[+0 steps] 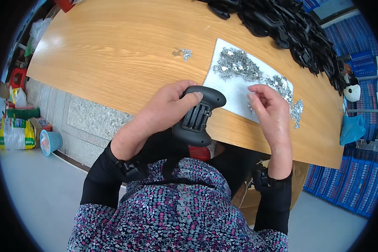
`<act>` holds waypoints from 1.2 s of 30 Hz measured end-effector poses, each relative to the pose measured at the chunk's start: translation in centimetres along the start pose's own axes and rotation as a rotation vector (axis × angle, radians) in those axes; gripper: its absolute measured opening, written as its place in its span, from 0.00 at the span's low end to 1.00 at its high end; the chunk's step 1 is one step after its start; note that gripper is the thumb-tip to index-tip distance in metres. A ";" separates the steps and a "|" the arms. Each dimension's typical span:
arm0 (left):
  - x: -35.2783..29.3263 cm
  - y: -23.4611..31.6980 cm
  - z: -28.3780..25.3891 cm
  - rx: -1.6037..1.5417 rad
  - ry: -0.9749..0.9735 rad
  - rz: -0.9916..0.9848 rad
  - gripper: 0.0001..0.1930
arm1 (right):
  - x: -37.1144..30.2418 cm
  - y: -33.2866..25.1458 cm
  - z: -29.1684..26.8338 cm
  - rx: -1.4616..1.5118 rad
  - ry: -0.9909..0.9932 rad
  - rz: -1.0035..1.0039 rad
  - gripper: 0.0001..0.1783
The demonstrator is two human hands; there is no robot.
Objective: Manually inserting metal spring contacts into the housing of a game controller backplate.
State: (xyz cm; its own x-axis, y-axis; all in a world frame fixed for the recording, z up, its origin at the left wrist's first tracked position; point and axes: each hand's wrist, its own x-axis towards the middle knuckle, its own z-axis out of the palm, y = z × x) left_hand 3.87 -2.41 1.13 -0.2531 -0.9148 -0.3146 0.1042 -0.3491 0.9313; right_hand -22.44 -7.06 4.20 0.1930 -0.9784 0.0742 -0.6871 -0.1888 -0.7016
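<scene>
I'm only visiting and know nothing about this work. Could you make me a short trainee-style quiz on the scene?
1. Which hand grips the matte black, two-lobed casing with the open rectangular recess?
2. True or false: all the small silver metal pieces lie on the flat white sheet.
3. Where is the heap of glossy black parts? A) on the floor; B) on the far right of the wood-grained tabletop; C) on the white sheet.

Key: 1. The left hand. 2. False; some lie directly on the tabletop. 3. B.
</scene>
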 end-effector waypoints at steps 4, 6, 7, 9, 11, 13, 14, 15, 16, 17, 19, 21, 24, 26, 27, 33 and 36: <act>0.2 -0.2 -0.4 0.037 0.038 0.002 0.15 | 2.5 -2.1 1.7 -0.216 -0.064 -0.160 0.09; 0.2 -0.3 -0.5 0.029 0.030 0.008 0.14 | 3.3 -2.6 1.8 -0.269 -0.063 -0.141 0.09; 0.2 -0.3 -0.6 0.023 0.025 0.011 0.14 | 3.5 -2.2 1.9 -0.280 -0.050 -0.148 0.09; 0.3 -0.4 -0.6 0.062 0.029 0.017 0.14 | 3.7 -1.6 2.2 -0.293 -0.024 -0.165 0.09; 0.4 -0.6 -0.4 0.097 0.031 0.042 0.15 | 3.7 -1.1 2.4 -0.299 0.004 -0.183 0.10; 0.4 -0.7 -0.3 0.137 0.039 0.082 0.15 | 3.8 -2.0 3.3 -0.260 -0.055 -0.208 0.10; 0.4 -0.8 -0.3 0.129 0.037 0.086 0.15 | 3.8 -2.4 3.6 -0.241 -0.083 -0.219 0.10; 0.4 -0.8 -0.3 0.122 0.036 0.091 0.16 | 4.1 -2.3 3.9 -0.321 -0.086 -0.297 0.10; 0.4 -0.8 -0.3 0.114 0.035 0.096 0.16 | 4.4 -2.1 4.3 -0.401 -0.089 -0.376 0.09; 0.4 -0.9 -0.3 0.117 0.038 0.106 0.16 | 4.5 -2.0 4.4 -0.482 -0.092 -0.454 0.09; 0.5 -1.2 -0.4 0.121 0.049 0.123 0.16 | 4.5 -2.0 4.4 -0.500 -0.107 -0.444 0.07; 0.4 -0.8 -0.4 0.177 0.047 0.127 0.16 | 4.2 -2.1 4.1 -0.532 -0.139 -0.429 0.07; 0.4 -0.7 -0.3 0.176 0.042 0.137 0.16 | 3.4 -2.1 3.2 -0.510 -0.185 -0.388 0.07; 0.2 -0.8 -0.4 0.166 0.048 0.128 0.16 | 3.3 -2.1 2.9 -0.377 -0.179 -0.350 0.08; 0.3 -0.7 -0.3 0.169 0.046 0.117 0.16 | 3.2 -2.1 2.9 -0.371 -0.146 -0.310 0.08; 0.3 -0.3 -0.1 0.165 0.038 0.109 0.16 | 3.6 -1.6 3.9 -0.264 -0.040 -0.300 0.09; 0.3 -0.4 -0.1 0.174 0.042 0.115 0.16 | 4.2 -1.8 4.9 -0.383 -0.049 -0.387 0.09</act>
State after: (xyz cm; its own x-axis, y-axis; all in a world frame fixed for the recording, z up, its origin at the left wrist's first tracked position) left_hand 3.82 -2.60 0.63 -0.2085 -0.9557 -0.2080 -0.0388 -0.2044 0.9781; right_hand -16.97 -10.46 2.35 0.5084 -0.8281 0.2360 -0.7635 -0.5603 -0.3212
